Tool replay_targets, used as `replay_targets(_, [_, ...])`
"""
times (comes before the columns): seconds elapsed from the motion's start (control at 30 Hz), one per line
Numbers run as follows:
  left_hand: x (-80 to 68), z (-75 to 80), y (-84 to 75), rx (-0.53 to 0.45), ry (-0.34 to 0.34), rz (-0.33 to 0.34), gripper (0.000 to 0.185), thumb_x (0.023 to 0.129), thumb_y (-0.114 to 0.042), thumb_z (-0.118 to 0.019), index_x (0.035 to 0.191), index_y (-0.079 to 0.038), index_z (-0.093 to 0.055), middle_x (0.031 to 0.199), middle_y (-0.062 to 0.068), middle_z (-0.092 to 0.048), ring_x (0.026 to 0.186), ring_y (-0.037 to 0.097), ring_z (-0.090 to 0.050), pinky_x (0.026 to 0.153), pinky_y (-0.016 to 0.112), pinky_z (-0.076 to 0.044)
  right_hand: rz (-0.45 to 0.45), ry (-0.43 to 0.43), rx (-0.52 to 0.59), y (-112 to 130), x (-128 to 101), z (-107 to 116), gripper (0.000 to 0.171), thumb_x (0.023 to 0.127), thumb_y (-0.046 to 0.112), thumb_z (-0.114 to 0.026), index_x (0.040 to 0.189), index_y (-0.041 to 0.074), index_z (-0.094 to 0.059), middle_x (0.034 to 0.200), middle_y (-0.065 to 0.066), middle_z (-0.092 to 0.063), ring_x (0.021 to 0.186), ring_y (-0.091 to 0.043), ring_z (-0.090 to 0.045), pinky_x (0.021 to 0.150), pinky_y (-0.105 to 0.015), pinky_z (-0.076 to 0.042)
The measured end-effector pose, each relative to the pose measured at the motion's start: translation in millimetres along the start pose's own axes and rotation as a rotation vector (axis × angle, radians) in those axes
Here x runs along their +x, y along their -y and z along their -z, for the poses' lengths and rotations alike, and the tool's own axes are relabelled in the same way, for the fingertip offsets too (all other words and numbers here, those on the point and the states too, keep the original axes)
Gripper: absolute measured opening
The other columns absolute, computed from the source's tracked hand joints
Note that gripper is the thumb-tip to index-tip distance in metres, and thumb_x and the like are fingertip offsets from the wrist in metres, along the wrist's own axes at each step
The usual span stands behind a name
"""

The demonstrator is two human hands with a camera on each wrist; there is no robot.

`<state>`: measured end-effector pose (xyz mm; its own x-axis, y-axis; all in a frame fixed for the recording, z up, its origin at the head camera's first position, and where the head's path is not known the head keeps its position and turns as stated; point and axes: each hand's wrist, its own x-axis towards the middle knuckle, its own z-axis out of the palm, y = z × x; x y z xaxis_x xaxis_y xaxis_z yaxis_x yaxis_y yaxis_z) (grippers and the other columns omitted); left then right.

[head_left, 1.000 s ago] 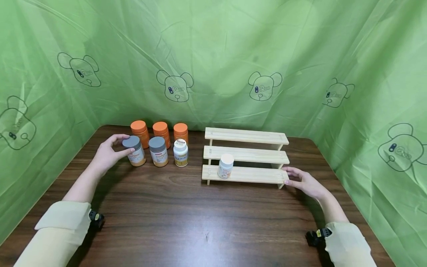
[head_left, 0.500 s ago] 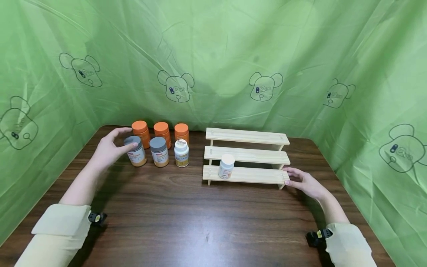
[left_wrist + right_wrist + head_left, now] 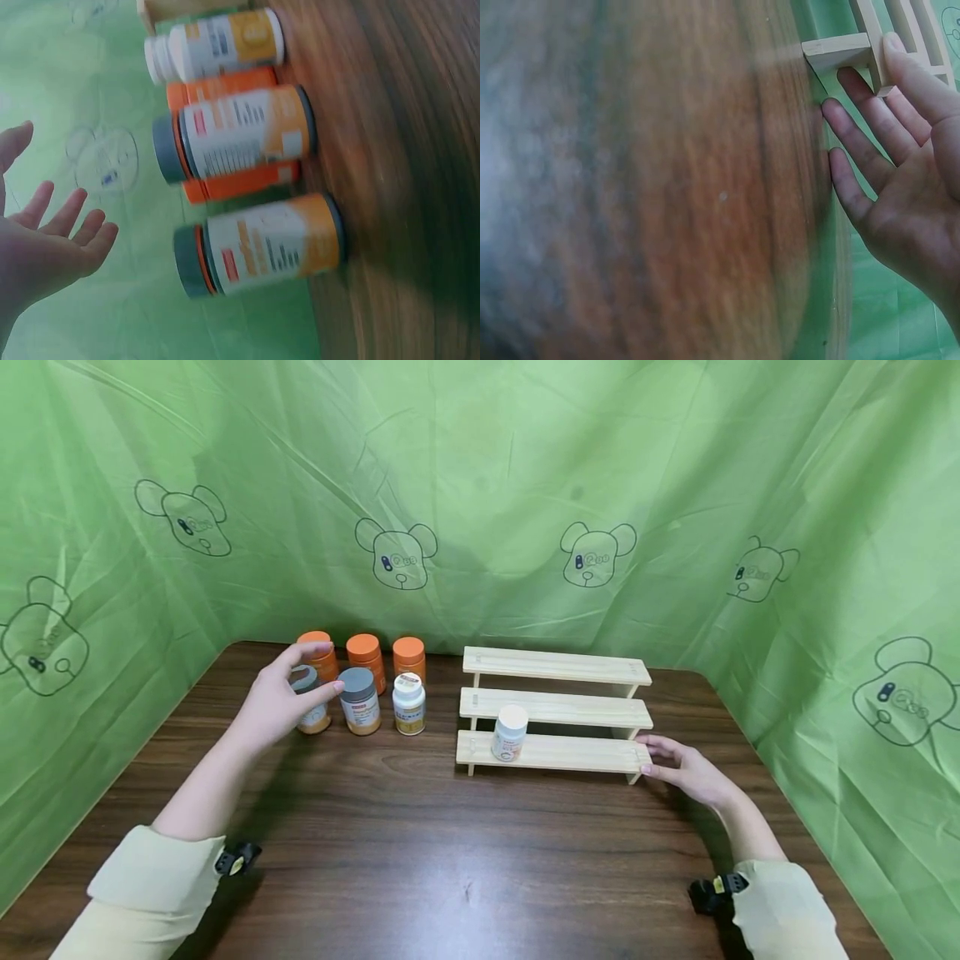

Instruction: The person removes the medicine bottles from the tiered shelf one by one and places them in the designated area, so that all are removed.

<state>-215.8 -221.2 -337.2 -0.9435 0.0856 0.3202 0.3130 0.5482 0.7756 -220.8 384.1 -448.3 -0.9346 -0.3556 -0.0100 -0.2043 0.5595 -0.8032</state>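
My left hand (image 3: 281,702) hovers with thumb and fingers spread over the grey-lidded jars. Its fingers partly cover the leftmost jar (image 3: 315,720), and the thumb tip overlaps the lid of the second jar (image 3: 362,703) in the head view. The left wrist view shows a gap between this hand and both jars. A white bottle with a yellow label (image 3: 409,703) stands to their right. My right hand (image 3: 693,772) holds the right end of the lowest step of a three-tier wooden display rack (image 3: 577,753), thumb in front, fingers behind. On that step stands a white bottle (image 3: 510,735).
Several orange-lidded jars, including one in the middle (image 3: 364,653), stand in a row behind the grey-lidded ones. The dark wooden table (image 3: 465,852) reaches back to a green curtain (image 3: 487,485) that encloses the back and both sides.
My left hand has let go of the leftmost grey-lidded jar, opened wider and shifted right towards the second one. The right hand has stayed on the rack's end.
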Motion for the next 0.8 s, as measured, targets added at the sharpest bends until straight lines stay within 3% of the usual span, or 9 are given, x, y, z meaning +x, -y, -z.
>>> replay_targets(0.3, [-9.1,-24.7,-25.1,-0.049,-0.014,-0.101,0.053,0.085,-0.027,-0.071,0.132,-0.015,-0.050,0.132,0.004,-0.054,0.125,0.021,-0.045,0.102,0.051,-0.034,0.010,-0.005,0.006,3.8,1.1,-0.7,0.053,0.091,0.017,-0.064,0.136,0.000,-0.044,0.122,-0.023,-0.057,0.103,0.003,-0.055,0.084,-0.012,-0.043])
replay_targets(0.6, [-8.9,-54.3,-42.4,-0.106,-0.013,-0.157,0.051,0.082,-0.026,-0.075,0.128,-0.019,-0.054,0.128,-0.003,-0.058,0.122,0.015,-0.049,0.103,0.045,-0.037,0.000,0.009,0.029,4.6,0.2,-0.2,0.053,0.091,0.017,-0.064,0.137,0.001,-0.043,0.124,-0.023,-0.056,0.103,0.004,-0.054,0.085,-0.013,-0.043])
replay_targets(0.8, [-7.3,-71.4,-53.0,-0.194,0.039,-0.185,0.052,0.083,-0.018,-0.073,0.130,-0.017,-0.051,0.130,0.003,-0.057,0.122,0.017,-0.050,0.101,0.046,-0.039,0.006,0.003,0.019,4.5,-0.8,0.0,0.052,0.091,0.017,-0.063,0.136,-0.001,-0.044,0.122,-0.024,-0.057,0.102,0.002,-0.055,0.084,-0.012,-0.043])
